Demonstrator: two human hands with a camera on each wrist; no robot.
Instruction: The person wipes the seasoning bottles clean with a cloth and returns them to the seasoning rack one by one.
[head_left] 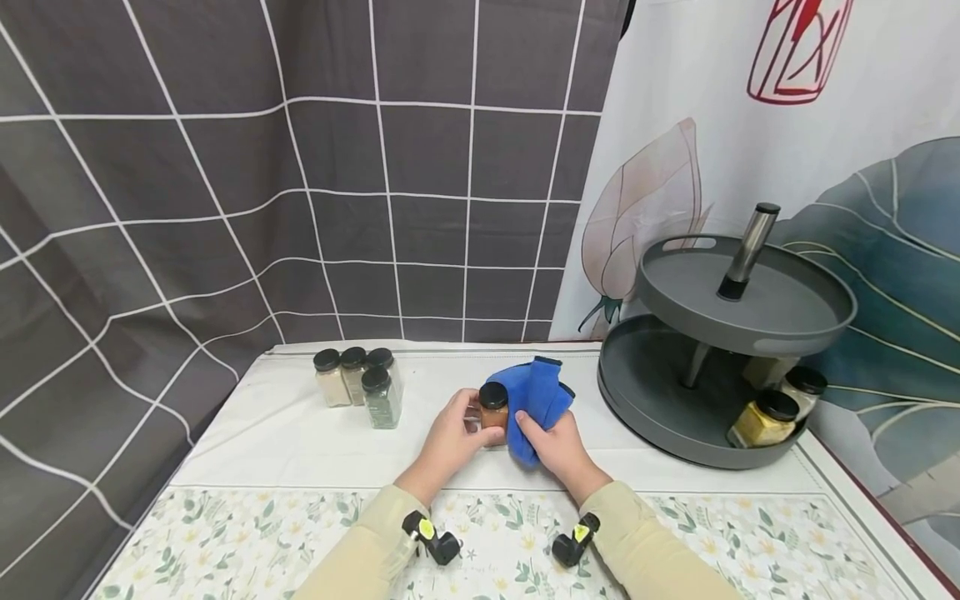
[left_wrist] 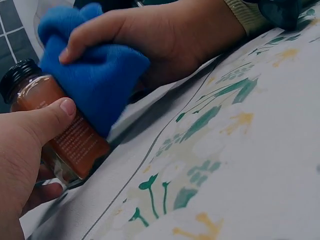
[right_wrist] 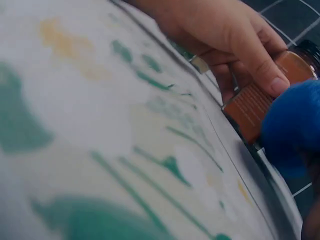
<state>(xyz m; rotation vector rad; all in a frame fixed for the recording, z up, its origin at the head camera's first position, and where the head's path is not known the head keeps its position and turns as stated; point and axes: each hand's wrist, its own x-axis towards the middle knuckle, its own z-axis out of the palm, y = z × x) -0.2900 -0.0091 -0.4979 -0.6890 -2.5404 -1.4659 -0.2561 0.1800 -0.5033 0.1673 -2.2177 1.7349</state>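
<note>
A glass spice jar (head_left: 492, 416) with a black lid and orange-brown powder is held in my left hand (head_left: 453, 433). In the left wrist view, the thumb lies across the printed label of the jar (left_wrist: 75, 132). My right hand (head_left: 562, 446) grips a blue cloth (head_left: 542, 392) bunched against the jar's right side. The right wrist view shows the cloth (right_wrist: 295, 125) covering part of the jar (right_wrist: 250, 110). The fingers of my right hand under the cloth are partly hidden.
Several black-lidded spice jars (head_left: 381, 400) stand together on the left of the white tablecloth (head_left: 285, 450). On the right is a two-tier grey turntable rack (head_left: 675, 433), with a yellow-filled jar (head_left: 761, 423) and others on its lower tier. A grey checked curtain (head_left: 427, 233) hangs behind.
</note>
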